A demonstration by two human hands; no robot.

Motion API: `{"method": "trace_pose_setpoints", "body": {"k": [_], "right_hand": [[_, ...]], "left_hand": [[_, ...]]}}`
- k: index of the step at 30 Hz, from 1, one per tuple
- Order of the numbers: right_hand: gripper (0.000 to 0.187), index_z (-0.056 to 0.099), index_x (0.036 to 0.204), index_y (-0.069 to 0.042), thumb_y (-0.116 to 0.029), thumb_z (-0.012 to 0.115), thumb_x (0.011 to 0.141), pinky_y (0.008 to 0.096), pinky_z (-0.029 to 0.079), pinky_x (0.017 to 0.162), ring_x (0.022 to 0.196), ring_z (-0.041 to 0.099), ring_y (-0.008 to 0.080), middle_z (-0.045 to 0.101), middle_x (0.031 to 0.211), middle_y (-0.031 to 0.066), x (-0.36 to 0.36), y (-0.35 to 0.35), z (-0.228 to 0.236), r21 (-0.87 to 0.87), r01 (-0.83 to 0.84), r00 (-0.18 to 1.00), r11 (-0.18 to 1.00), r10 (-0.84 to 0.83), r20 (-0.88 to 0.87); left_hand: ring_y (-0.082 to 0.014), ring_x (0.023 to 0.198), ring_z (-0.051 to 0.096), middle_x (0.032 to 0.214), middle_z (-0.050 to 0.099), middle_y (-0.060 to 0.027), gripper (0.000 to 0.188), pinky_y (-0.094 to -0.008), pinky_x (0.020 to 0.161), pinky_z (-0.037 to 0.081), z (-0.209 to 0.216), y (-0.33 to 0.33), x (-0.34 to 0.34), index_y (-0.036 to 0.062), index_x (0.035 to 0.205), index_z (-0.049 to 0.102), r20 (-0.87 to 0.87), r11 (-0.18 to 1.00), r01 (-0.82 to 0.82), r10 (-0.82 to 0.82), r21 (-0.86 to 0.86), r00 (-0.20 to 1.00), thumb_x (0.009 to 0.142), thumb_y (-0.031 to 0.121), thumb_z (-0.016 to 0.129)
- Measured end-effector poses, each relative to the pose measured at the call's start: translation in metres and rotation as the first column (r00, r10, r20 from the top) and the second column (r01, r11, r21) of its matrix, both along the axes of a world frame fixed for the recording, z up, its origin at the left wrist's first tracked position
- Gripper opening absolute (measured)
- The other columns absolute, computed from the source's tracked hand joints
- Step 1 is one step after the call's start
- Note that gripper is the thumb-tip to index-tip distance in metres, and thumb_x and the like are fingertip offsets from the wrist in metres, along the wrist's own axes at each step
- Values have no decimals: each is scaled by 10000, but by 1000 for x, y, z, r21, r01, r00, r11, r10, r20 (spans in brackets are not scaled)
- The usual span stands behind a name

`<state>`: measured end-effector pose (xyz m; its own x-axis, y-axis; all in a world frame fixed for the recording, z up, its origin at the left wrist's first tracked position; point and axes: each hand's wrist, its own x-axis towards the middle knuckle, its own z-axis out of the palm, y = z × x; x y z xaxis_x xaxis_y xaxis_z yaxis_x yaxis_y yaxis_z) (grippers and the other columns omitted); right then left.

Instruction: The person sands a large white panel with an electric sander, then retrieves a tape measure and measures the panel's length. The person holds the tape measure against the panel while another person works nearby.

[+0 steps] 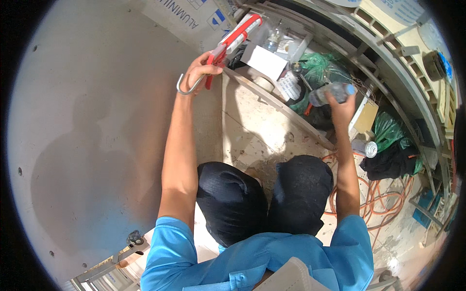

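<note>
My left hand (pixel 195 72) is closed round the handle of a red caulking gun (pixel 252 20), which points up and away with a white tube in its frame. The bent metal end of its rod (pixel 179 86) curves beside my left wrist. On the right, my right hand (pixel 342 107) grips a clear plastic bottle (pixel 321 94) with a blue cap, tilted over a low wooden-edged bin (pixel 279 105). In the bin lie a white box (pixel 266 60), a roll of tape (pixel 263 84) and green plastic bags (pixel 318 67).
A large grey panel (pixel 97 97) fills the left side. Right of my knees, an orange hose (pixel 381 203) lies coiled on the floor near a spray can (pixel 365 148), a black cloth (pixel 388 164) and another green bag (pixel 387 130). Metal profiles (pixel 388 48) line the far right.
</note>
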<state>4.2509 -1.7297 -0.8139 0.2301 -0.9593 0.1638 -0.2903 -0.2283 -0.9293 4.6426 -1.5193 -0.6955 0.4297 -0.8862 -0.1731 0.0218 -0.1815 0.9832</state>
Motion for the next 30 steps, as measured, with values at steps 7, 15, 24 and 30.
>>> {"method": "trace_pose_setpoints", "body": {"k": [7,15,24,30], "right_hand": [[566,589,1238,-24,-210,898,802,348,492,942,1022,628,209,659,1124,87,1,-1,24,-60,34,991,998,-26,132],[616,586,1273,-8,-203,903,783,348,489,941,1037,625,215,648,1149,101,8,20,20,6,24,994,1000,-25,108],[608,598,1253,-28,-225,913,771,372,512,934,1012,660,238,689,1117,118,-22,4,44,-237,243,968,941,-250,2],[650,582,1310,-66,-212,900,763,385,526,935,1025,676,269,697,1149,123,-14,5,40,-256,186,974,949,-211,-77]], "left_hand": [[-194,969,580,1054,658,-87,604,-315,902,417,-5,10,9,-10,1243,633,-59,999,-27,26,-31,998,699,185,808],[-208,935,608,1075,664,-107,592,-333,845,445,-7,8,0,-33,1214,631,-77,999,-29,27,-18,997,679,164,789],[-220,1007,644,1127,668,-113,833,-349,945,495,-21,-45,-43,-30,1375,587,197,981,128,-156,147,968,626,216,857],[-213,978,658,1147,669,-130,834,-337,903,511,-47,-74,-70,-8,1372,599,441,969,59,-162,239,883,621,233,872]]}}
